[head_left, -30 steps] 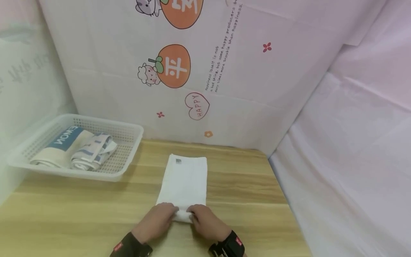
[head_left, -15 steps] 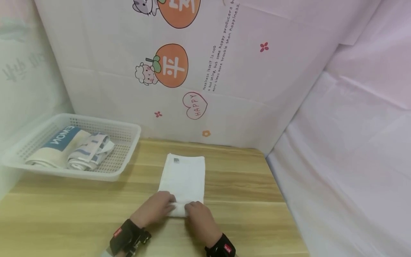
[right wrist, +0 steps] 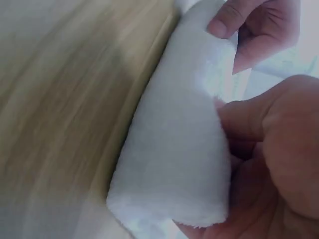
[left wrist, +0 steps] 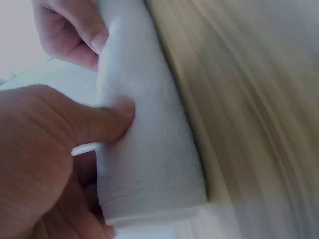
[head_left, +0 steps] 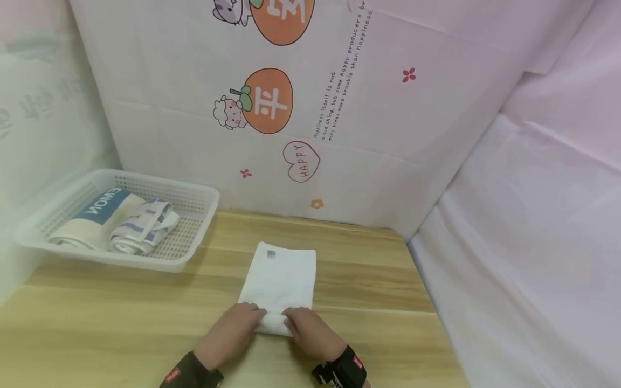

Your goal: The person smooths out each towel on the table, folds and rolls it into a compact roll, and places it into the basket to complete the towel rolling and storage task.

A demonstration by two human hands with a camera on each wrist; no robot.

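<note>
A white towel (head_left: 281, 280) lies folded in a long strip on the wooden table (head_left: 97, 323), with a small grey label at its far end. Its near end is curled up into a roll (left wrist: 149, 164). My left hand (head_left: 233, 331) grips that roll from the left, thumb pressed on its top. My right hand (head_left: 308, 328) grips the roll (right wrist: 179, 164) from the right, thumb on the cloth and fingers beneath it. Both wrists wear dark bands.
A white perforated basket (head_left: 194, 237) stands at the back left and holds a rolled cream-and-blue towel (head_left: 94, 218) and a rolled striped one (head_left: 140, 229). A printed sheet (head_left: 301, 108) hangs behind the table; pink cloth (head_left: 524, 269) drapes along the right edge.
The rolled near end has stayed between both hands, and the flat strip beyond it looks slightly shorter. The head view has shifted a little.
</note>
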